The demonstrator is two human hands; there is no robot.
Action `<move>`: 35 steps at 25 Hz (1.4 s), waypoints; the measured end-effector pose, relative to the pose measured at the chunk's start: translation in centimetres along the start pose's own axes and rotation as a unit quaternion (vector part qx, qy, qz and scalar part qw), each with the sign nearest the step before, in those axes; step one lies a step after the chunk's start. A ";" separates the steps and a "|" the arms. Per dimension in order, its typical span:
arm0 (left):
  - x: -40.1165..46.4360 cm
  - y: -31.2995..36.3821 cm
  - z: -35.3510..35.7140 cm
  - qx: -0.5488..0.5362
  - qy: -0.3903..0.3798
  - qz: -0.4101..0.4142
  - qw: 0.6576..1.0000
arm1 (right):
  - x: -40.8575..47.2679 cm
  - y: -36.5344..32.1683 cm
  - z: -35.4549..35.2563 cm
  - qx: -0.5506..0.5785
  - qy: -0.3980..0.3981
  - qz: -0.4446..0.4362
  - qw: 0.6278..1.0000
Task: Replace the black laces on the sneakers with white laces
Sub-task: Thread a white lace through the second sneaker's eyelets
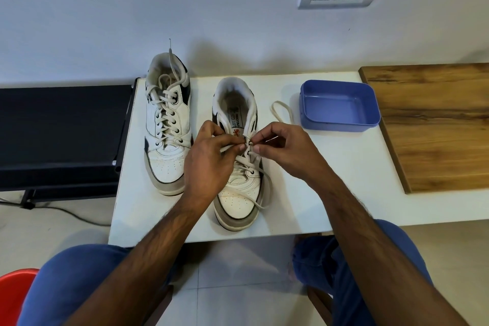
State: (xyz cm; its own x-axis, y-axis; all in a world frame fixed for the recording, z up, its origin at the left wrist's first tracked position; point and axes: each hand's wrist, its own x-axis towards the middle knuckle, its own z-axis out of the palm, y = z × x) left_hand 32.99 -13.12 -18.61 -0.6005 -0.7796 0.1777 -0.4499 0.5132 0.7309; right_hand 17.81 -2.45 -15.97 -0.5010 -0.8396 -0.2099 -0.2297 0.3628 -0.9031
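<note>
Left hand (211, 151) and right hand (280, 145) both pinch the white lace (264, 188) over the right sneaker (238, 193) (half laced); the laced sneaker (166, 124) lies left, a blue tray (341, 124) right.

A single wide-angle head-worn camera looks forward and steeply down from close above the white table (304, 193) (lines bow toward the frame edges), taking in the wearer's forearms and knees below and the wall (105, 8) behind it.
</note>
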 end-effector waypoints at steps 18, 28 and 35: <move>0.6 -0.6 -1.7 0.044 -0.047 0.060 0.996 | 1.0 -0.9 -1.7 0.425 0.160 0.021 0.891; 1.5 -1.4 -2.2 0.014 -0.007 0.077 0.997 | 0.5 -0.2 0.2 -0.121 -0.040 -0.034 0.991; 2.0 -1.7 -3.0 -0.033 -0.065 0.081 0.994 | 0.7 -0.6 -0.5 0.209 0.032 -0.012 0.977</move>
State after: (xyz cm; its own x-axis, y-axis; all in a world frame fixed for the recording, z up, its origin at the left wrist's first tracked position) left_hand 34.51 -16.67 -17.57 -0.7439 -0.6332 0.2136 -0.2984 0.6008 0.7417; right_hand 17.16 -3.09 -15.36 -0.5538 -0.8139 -0.1754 0.1132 0.1352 -0.9843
